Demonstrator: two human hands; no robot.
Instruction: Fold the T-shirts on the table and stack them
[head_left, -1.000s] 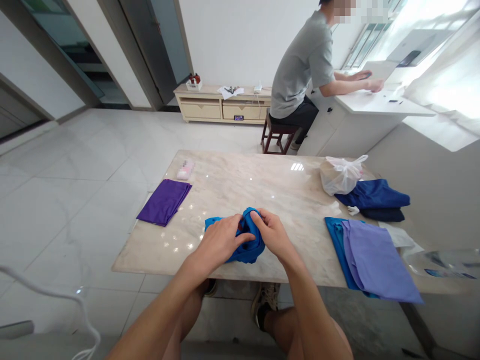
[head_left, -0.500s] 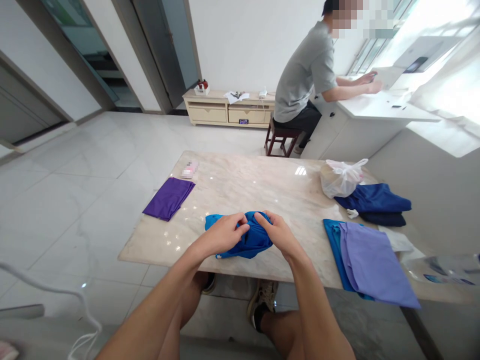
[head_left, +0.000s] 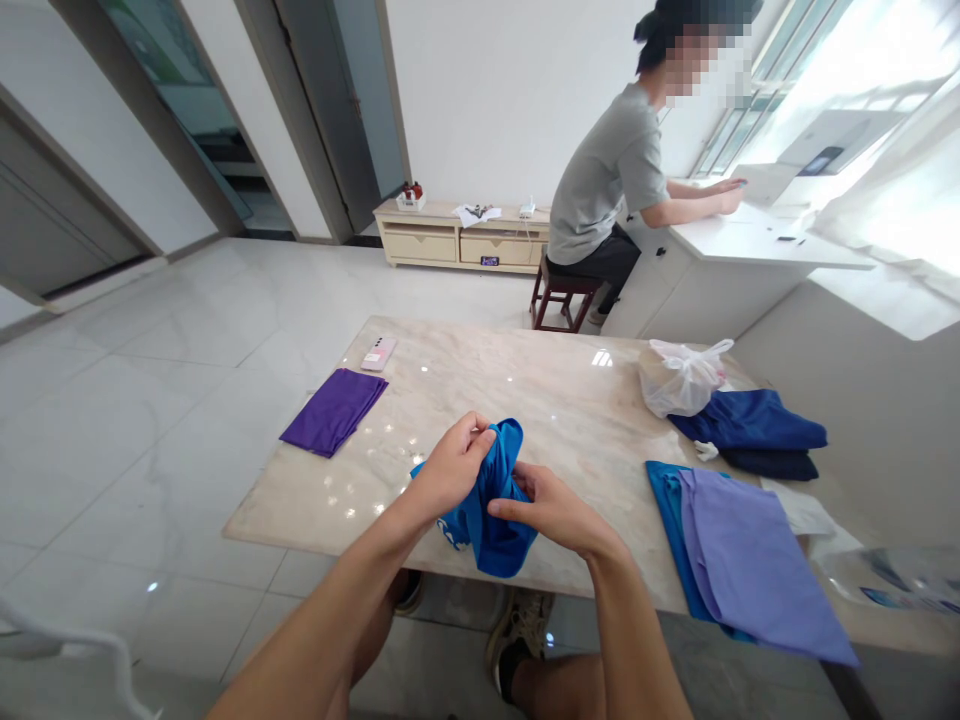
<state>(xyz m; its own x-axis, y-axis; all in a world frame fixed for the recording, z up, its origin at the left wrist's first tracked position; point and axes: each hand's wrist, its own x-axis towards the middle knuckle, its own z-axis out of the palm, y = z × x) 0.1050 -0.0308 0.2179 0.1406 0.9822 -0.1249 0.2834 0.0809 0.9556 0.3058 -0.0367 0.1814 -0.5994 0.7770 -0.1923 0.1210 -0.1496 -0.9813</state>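
Observation:
A bunched blue cloth is held up near the table's front edge, its lower part hanging down in folds. A white print shows at its lower left. My left hand pinches the gathered upper part between thumb and fingers. On the cloth's right side my right hand grips it, the thumb lying over the front and the fingers partly hidden behind. Whether the cloth is a garment or a bag, I cannot tell.
On the marble-patterned table lie a folded purple cloth, a phone, a white plastic bag, dark blue cloths, a lavender cloth and a clear bottle. Beyond, a person sits on a stool.
The blue cloth has been turned and lifted more upright between my hands, a fold now standing above them. My right hand has moved lower. The view has tilted up slightly.

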